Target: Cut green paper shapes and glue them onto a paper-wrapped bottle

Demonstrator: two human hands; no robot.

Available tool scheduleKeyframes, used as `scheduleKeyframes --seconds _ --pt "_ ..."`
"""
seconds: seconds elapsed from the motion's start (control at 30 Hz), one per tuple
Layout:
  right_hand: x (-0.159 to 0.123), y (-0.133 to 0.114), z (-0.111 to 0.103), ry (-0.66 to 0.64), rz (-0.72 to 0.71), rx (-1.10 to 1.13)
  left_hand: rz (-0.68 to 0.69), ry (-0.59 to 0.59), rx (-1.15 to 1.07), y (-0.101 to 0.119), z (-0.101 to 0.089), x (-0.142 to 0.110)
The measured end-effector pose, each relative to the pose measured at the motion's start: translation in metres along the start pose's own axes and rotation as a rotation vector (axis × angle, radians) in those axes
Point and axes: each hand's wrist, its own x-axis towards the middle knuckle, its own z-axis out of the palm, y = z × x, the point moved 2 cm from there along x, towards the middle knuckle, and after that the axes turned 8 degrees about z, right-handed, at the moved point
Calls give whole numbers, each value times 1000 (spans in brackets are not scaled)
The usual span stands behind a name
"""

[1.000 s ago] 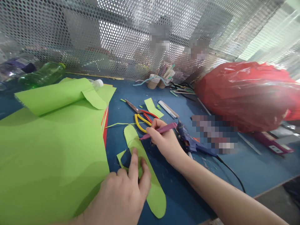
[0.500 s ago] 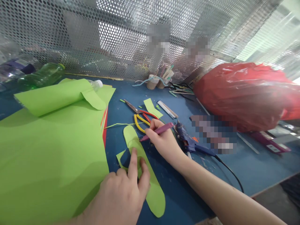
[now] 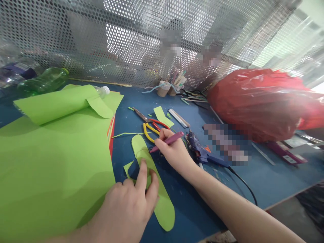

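My right hand (image 3: 176,152) grips a purple marker (image 3: 172,138), its tip at the right edge of a long green paper strip (image 3: 164,206) with rounded ends. My left hand (image 3: 129,202) presses that strip to the table with outstretched fingertips and holds nothing. A thin curved green offcut (image 3: 128,168) lies beside the strip, partly hidden by my left fingers. Just beyond my right hand are scissors (image 3: 148,122) with red and yellow handles, lying open. To its right lies a blue glue gun (image 3: 199,148) with a black cord.
Large green paper sheets (image 3: 58,158) cover the left of the blue table (image 3: 192,216), with a paper-wrapped bottle (image 3: 60,101) on them. A green bottle (image 3: 44,81) lies behind. A red plastic bag (image 3: 258,101) bulges at the right. Cups of sticks (image 3: 164,88) stand by the perforated screen (image 3: 83,40).
The whole view has shifted slightly, with things appearing a little further left. The marker still touches the strip's edge, and both hands keep nearly the same pose.
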Motion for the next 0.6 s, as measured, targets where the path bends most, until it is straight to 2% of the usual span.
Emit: scheduleKeyframes --seconds 0.07,0.2,0.3,0.4,0.53,0.6 --pt "1 3 0 0 50 98 -24 16 -22 -2 -2 1" --pt "3 6 0 -31 209 440 -79 84 -103 -10 -2 2" --pt "5 4 -2 -17 276 617 -97 146 -319 -24 0 4" --pt "5 -1 -7 17 259 722 -158 375 -690 -49 0 8" --pt "3 -8 -13 36 146 745 -462 486 -1126 -86 7 14" --pt "0 -12 -15 -14 78 729 -548 551 -1307 -95 10 15"
